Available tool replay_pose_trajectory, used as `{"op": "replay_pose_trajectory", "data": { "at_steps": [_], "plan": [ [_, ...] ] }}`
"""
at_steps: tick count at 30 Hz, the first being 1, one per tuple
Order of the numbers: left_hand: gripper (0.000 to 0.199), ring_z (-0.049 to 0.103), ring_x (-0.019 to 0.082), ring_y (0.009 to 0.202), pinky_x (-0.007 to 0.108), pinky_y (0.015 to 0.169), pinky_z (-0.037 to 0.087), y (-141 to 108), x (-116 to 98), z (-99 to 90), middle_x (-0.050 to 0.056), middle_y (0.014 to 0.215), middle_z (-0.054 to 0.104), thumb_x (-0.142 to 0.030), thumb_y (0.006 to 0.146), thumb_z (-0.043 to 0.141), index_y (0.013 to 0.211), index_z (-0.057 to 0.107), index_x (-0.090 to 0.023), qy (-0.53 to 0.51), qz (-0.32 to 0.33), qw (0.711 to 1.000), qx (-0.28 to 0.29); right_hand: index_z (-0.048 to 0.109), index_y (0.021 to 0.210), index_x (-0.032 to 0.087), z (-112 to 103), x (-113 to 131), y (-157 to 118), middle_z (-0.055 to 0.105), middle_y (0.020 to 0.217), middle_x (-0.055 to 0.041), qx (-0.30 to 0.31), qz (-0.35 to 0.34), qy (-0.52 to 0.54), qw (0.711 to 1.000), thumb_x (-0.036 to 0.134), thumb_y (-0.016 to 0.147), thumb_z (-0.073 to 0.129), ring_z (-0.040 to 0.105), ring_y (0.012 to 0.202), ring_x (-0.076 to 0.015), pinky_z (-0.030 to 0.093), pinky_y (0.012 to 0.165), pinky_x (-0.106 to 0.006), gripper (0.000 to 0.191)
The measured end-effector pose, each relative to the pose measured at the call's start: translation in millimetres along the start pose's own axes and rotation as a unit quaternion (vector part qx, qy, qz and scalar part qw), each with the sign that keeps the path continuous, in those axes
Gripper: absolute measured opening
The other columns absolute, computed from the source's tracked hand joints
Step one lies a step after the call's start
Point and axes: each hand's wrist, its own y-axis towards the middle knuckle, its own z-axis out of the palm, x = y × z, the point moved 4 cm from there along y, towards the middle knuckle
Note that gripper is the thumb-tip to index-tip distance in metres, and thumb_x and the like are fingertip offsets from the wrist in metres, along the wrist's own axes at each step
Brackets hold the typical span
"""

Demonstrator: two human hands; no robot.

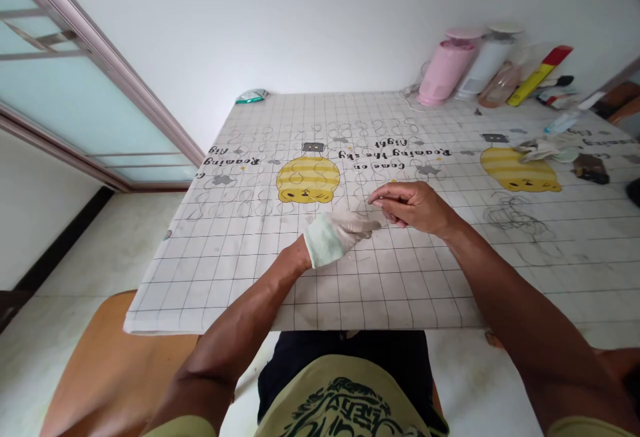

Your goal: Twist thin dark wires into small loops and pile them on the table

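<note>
Head view: gloved left hand (350,227), fingers close together, sits beside the right hand (413,207), its thumb and fingers bunched; whether either grips anything is indistinct. Faint thin rings (200,205) lie from nine to one o'clock, tangled strands (520,218) at three. Gridded tablecloth (320,300) stretches to its six-o'clock edge; its right side is cut off.

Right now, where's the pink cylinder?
In the head view, the pink cylinder is toward the right, at the table's far edge by the wall, just left of the white cylinder.
</note>
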Motion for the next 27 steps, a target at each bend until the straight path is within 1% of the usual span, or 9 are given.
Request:
{"op": "replay_pose_trajectory", "data": {
  "at_steps": [4,8,10,11,13,15,17,22,27],
  "plan": [
    [0.027,0.073,0.016,0.097,0.029,0.095,0.056,-5,-15,-2.4,0.003,0.108,0.081,-0.037,0.098,0.063,0.114,0.082,-0.027,-0.021,-0.014,0.999,-0.032,0.078,0.104,0.026,-1,-2,3,0.06,0.061,0.0039,0.009,-0.001,-0.039,0.999,0.044,0.097,0.066,0.049,0.046,-0.01,0.04,0.045,-0.027,0.024],
    [0.022,0.073,0.018,0.104,0.028,0.096,0.056,-7,-34,-28.0,-0.001,0.109,0.081,-0.041,0.093,0.068,0.106,0.084,-0.031,0.031,-0.128,0.968,-0.212,0.077,0.104,0.026,-4,4,2,0.06,0.062,0.0038,0.001,-0.006,-0.072,0.997,0.043,0.097,0.064,0.053,0.051,-0.0116,0.043,0.052,-0.028,0.023],
    [0.026,0.072,0.02,0.11,0.028,0.099,0.056,-6,-35,-38.1,-0.001,0.111,0.081,-0.041,0.092,0.068,0.112,0.082,-0.03,0.02,-0.188,0.945,-0.266,0.075,0.105,0.026,-2,8,0,0.058,0.061,0.005,0.01,-0.007,-0.085,0.996,0.041,0.097,0.064,0.053,0.053,-0.0121,0.043,0.056,-0.029,0.02],
    [0.029,0.071,0.02,0.113,0.028,0.101,0.055,-4,-34,-39.7,-0.001,0.113,0.081,-0.041,0.092,0.069,0.116,0.081,-0.03,0.008,-0.203,0.944,-0.262,0.073,0.106,0.026,-1,10,-1,0.058,0.06,0.0059,0.019,-0.007,-0.092,0.996,0.04,0.097,0.064,0.052,0.054,-0.0121,0.044,0.059,-0.029,0.019],
    [0.033,0.072,0.019,0.112,0.027,0.101,0.054,2,-28,-35.6,0.0,0.113,0.081,-0.038,0.09,0.071,0.12,0.08,-0.028,-0.024,-0.211,0.956,-0.202,0.068,0.11,0.027,4,13,-2,0.058,0.059,0.0075,0.038,-0.01,-0.105,0.994,0.038,0.098,0.063,0.05,0.053,-0.012,0.044,0.062,-0.03,0.017],
    [0.029,0.074,0.017,0.098,0.025,0.092,0.057,6,-20,-26.8,0.0,0.106,0.081,-0.034,0.089,0.07,0.115,0.081,-0.026,-0.06,-0.212,0.966,-0.134,0.064,0.111,0.027,9,14,-3,0.061,0.061,0.0078,0.052,-0.012,-0.112,0.992,0.036,0.098,0.062,0.051,0.055,-0.0122,0.045,0.065,-0.031,0.016],
    [0.025,0.073,0.013,0.081,0.023,0.082,0.058,7,-13,-19.2,0.0,0.097,0.081,-0.032,0.09,0.067,0.109,0.082,-0.025,-0.086,-0.214,0.968,-0.1,0.062,0.11,0.026,12,12,-3,0.063,0.063,0.0069,0.059,-0.008,-0.109,0.992,0.037,0.098,0.062,0.053,0.056,-0.0127,0.046,0.065,-0.031,0.016],
    [0.025,0.072,0.011,0.076,0.022,0.077,0.057,8,-5,-18.7,-0.001,0.09,0.08,-0.031,0.095,0.059,0.106,0.081,-0.024,-0.079,-0.221,0.96,-0.153,0.065,0.115,0.025,9,-4,-4,0.073,0.077,0.0,0.038,0.027,-0.013,0.999,0.048,0.095,0.068,0.063,0.06,-0.0154,0.049,0.057,-0.031,0.031],
    [0.024,0.073,0.012,0.08,0.024,0.081,0.057,10,-3,-22.0,-0.001,0.093,0.081,-0.028,0.096,0.059,0.108,0.08,-0.025,-0.065,-0.233,0.946,-0.218,0.074,0.1,0.022,9,-16,-3,0.078,0.09,-0.0071,0.0,0.029,0.071,0.997,0.052,0.092,0.073,0.071,0.073,-0.0201,0.053,0.054,-0.032,0.031]
  ]
}}
